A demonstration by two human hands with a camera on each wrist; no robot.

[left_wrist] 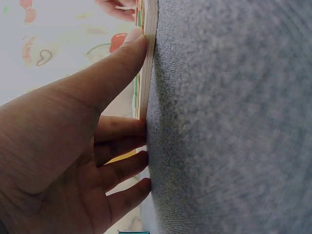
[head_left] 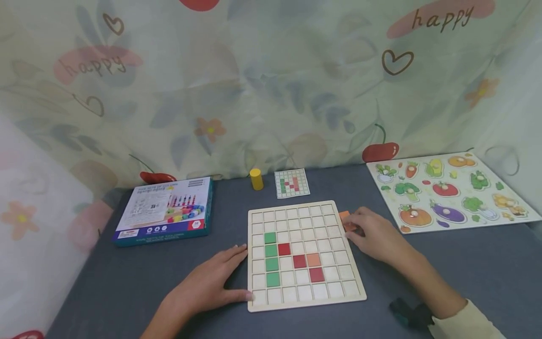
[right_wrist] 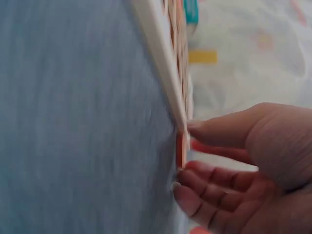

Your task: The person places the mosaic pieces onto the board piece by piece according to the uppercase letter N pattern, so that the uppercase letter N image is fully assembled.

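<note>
A wooden grid board point(head_left: 306, 301) lies on the dark cloth, with green tiles point(head_left: 271, 251), red tiles point(head_left: 299, 261) and one orange tile point(head_left: 313, 259) set in its squares. My left hand point(head_left: 211, 278) rests at the board's left edge, thumb on the near corner, fingers outstretched along the side. In the left wrist view the thumb point(left_wrist: 119, 63) touches the board's edge. Beyond the board's right edge, my right hand point(head_left: 374, 233) pinches a loose orange tile point(right_wrist: 181, 148) between thumb and curled fingers. More orange point(head_left: 344, 215) shows beside the fingertips.
Behind the board stand a yellow cylinder point(head_left: 256, 179) and a small pattern card point(head_left: 292, 183). A boxed toy set point(head_left: 165, 212) lies at left, a vegetable puzzle board point(head_left: 450, 190) at right. A black object point(head_left: 410, 313) is near my right forearm. A patterned curtain point(head_left: 271, 84) hangs behind.
</note>
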